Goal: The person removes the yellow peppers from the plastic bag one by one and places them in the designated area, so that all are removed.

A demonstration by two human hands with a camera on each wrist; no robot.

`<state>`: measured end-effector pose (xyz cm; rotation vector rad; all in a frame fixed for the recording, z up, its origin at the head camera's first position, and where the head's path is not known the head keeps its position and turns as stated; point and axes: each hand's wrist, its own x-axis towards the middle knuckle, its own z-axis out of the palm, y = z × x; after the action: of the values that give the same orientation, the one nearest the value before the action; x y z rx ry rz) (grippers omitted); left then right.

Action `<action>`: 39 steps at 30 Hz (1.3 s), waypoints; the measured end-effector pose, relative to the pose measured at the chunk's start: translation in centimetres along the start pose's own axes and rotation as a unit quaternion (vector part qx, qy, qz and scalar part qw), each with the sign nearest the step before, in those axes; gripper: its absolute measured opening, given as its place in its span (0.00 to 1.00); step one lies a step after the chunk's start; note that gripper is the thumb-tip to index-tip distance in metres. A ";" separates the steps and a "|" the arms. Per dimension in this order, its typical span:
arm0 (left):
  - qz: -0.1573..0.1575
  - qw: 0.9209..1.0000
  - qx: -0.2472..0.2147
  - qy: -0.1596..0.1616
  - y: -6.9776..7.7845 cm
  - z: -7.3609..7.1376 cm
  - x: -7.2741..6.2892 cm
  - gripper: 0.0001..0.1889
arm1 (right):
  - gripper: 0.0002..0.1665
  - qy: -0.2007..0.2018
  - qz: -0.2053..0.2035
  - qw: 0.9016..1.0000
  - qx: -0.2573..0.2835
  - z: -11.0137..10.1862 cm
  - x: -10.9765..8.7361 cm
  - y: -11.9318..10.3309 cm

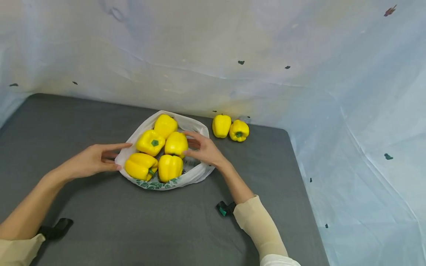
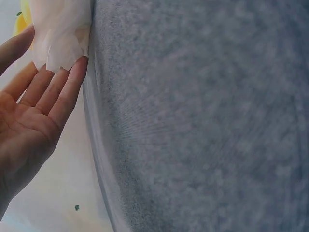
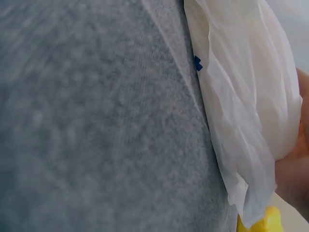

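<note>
A white plastic bag (image 1: 159, 186) with green print lies spread open on the table, with several yellow bell peppers (image 1: 141, 166) inside. At the bag's left rim is my left hand (image 1: 96, 159), its fingers nearly straight and touching the plastic. The left wrist view shows those fingertips (image 2: 72, 77) against the white bag. My right hand (image 1: 204, 149) reaches over the bag's right side, thumb and fingers curved about the right side of a yellow bell pepper (image 1: 175, 143). In the right wrist view the bag (image 3: 246, 96) hides most of that hand (image 3: 294, 174).
Two more yellow bell peppers (image 1: 221, 126) stand side by side on the dark grey table (image 1: 149, 225), right of the bag near its back edge. Pale plastic sheeting (image 1: 186, 55) hangs behind the table and along its right side.
</note>
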<state>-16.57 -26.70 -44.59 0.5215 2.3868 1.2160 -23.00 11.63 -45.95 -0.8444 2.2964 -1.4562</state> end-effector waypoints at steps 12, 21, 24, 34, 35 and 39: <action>-0.012 1.000 0.002 -0.003 0.3 0.1 0.2 0.42 | 0.48 -0.048 0.046 0.998 -0.005 0.6 0.8 0.3; -0.001 1.000 -0.012 0.003 0.4 0.5 0.3 0.43 | 0.46 0.005 0.036 0.999 -0.023 0.1 0.5 0.1; -0.002 1.000 -0.003 0.014 0.3 0.6 0.2 0.43 | 0.47 0.008 0.030 0.999 -0.022 -0.1 0.5 0.3; -0.012 0.999 0.022 0.042 0.6 0.5 0.0 0.40 | 0.46 0.031 0.020 0.999 -0.007 -0.7 0.1 0.3; -0.013 0.999 0.023 0.042 0.7 0.5 0.0 0.40 | 0.46 0.033 0.019 0.999 -0.007 -0.8 0.0 0.2; -0.016 0.999 0.021 0.039 0.9 0.5 0.0 0.42 | 0.45 0.045 0.014 0.999 0.005 -1.3 -0.3 0.1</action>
<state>-16.22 -25.85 -44.17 0.4550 2.4820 1.1949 -23.49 12.78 -45.45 -0.7565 2.3546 -1.5212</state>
